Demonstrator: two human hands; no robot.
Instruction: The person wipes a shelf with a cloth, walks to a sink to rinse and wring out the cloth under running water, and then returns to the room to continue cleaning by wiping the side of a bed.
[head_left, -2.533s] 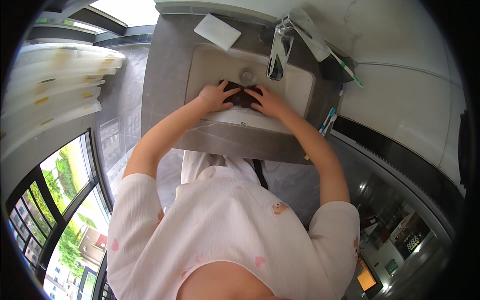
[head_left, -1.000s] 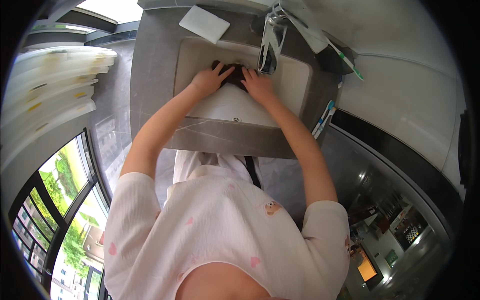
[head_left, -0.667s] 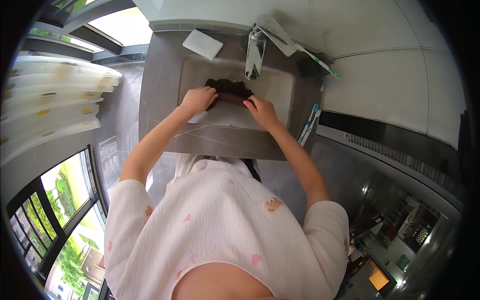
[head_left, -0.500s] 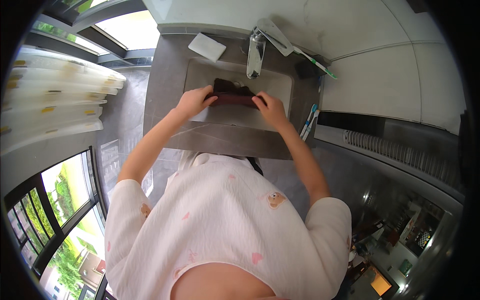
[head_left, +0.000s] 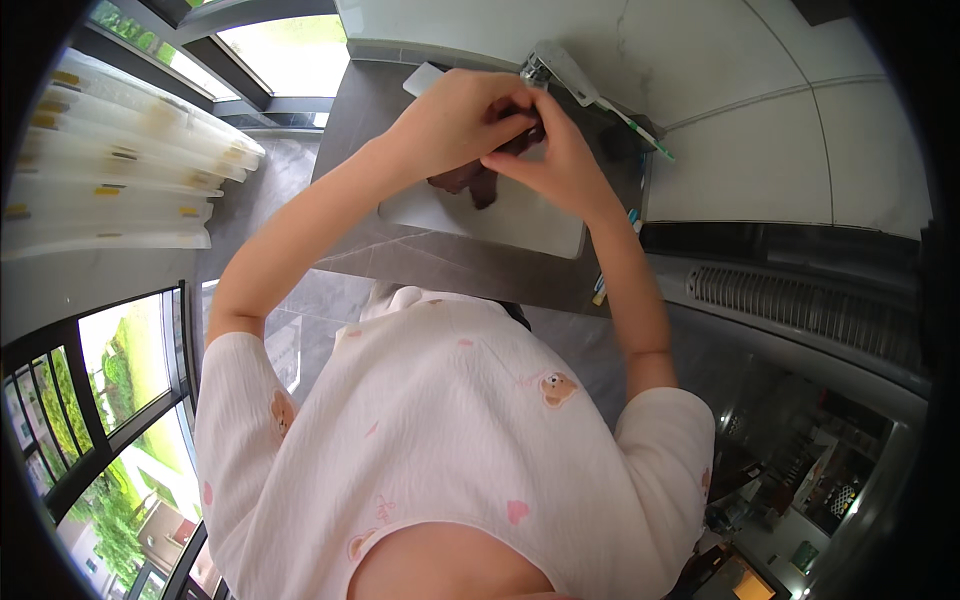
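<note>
Left hand [head_left: 462,120] and right hand [head_left: 560,165] are closed on dark cloth [head_left: 482,190] over the sink [head_left: 545,222], partly bunched, hanging ends left ungathered.

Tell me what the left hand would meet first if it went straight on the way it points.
Probably the right hand, just past the dark maroon cloth bunched at the left hand; exact depth is unclear.

Left grip [head_left: 458,122] and right grip [head_left: 560,170] partly hide the cloth [head_left: 463,181] and tap [head_left: 535,70]; the slab [head_left: 420,79] is partly covered; the right forearm [head_left: 635,290] blocks the toothbrushes [head_left: 633,216] midway.
</note>
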